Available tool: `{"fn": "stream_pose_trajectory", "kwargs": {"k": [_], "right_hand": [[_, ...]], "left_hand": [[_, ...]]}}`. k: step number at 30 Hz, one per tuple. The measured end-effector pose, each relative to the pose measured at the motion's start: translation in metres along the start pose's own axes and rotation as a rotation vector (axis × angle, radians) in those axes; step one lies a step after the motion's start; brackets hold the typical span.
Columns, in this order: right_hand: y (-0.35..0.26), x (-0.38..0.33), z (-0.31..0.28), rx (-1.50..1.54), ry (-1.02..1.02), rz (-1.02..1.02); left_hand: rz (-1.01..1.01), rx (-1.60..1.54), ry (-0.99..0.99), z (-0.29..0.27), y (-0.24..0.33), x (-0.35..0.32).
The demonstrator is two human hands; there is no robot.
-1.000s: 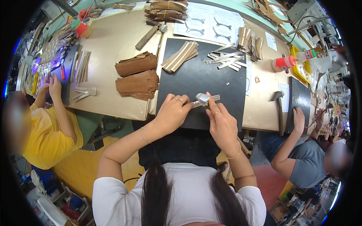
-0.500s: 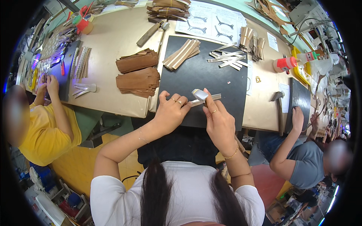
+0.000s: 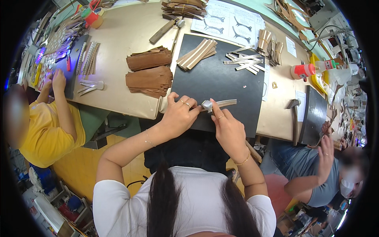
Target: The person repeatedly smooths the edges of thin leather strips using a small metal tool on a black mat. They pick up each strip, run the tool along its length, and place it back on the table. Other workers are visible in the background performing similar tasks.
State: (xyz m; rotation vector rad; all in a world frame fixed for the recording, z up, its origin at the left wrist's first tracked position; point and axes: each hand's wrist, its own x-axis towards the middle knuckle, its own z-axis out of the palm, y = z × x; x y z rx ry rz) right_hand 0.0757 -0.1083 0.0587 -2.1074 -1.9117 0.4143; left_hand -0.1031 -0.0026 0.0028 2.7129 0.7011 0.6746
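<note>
A narrow tan and pale strip point(image 3: 228, 103) lies slantwise on the black work board point(image 3: 244, 114). My left hand point(image 3: 178, 117) pinches the strip's left end, its fingertips pressed together. My right hand point(image 3: 230, 130) is closed round a hammer point(image 3: 207, 105), forefinger stretched out along the metal head. The head rests on or just over the strip, close to my left fingertips; I cannot tell whether it touches. Most of the handle is hidden under my right hand and forearm. Farther up the board lie a stack of striped strips point(image 3: 196, 54) and a loose pile of pale strips point(image 3: 245, 61).
Brown leather pieces point(image 3: 149, 81) lie in two stacks to the left. Another hammer point(image 3: 167, 31) rests behind them, beside bundled strips point(image 3: 183, 7) and a drawing sheet point(image 3: 227, 23). At right are a red-and-white bottle point(image 3: 303, 71) and a hammer point(image 3: 294, 118). Co-workers sit on both sides.
The hammer head has come down and tipped over onto the strip, closer to my left fingers. My left hand keeps its pinch. The co-worker at right has drawn a hand back from the board.
</note>
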Motion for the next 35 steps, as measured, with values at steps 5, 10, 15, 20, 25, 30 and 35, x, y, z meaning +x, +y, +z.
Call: {"fn": "stream_pose_trajectory", "kwargs": {"k": [5,10,15,20,25,30,35], "right_hand": [[0.003,-0.004,-0.004,0.004,0.007,-0.017],[-0.001,0.003,0.004,0.11,0.169,-0.086],[-0.003,-0.004,0.008,0.018,0.04,-0.036],[-0.002,0.002,0.003,0.094,0.126,-0.091],[-0.011,0.003,0.002,0.148,0.104,-0.08],[-0.006,0.002,0.002,0.141,0.09,-0.101],[-0.007,0.0,0.016,0.044,-0.025,-0.101]], "left_hand": [[0.019,-0.03,0.044,0.001,-0.005,-0.003],[0.08,0.06,0.09,0.004,-0.006,-0.006],[0.082,0.055,0.095,0.002,-0.007,-0.008],[0.081,0.063,0.082,0.003,-0.007,-0.015],[0.074,0.063,0.079,-0.001,-0.003,-0.016],[-0.074,-0.285,0.05,-0.052,0.01,0.003],[0.143,-0.253,0.24,-0.163,0.046,0.041]]}}
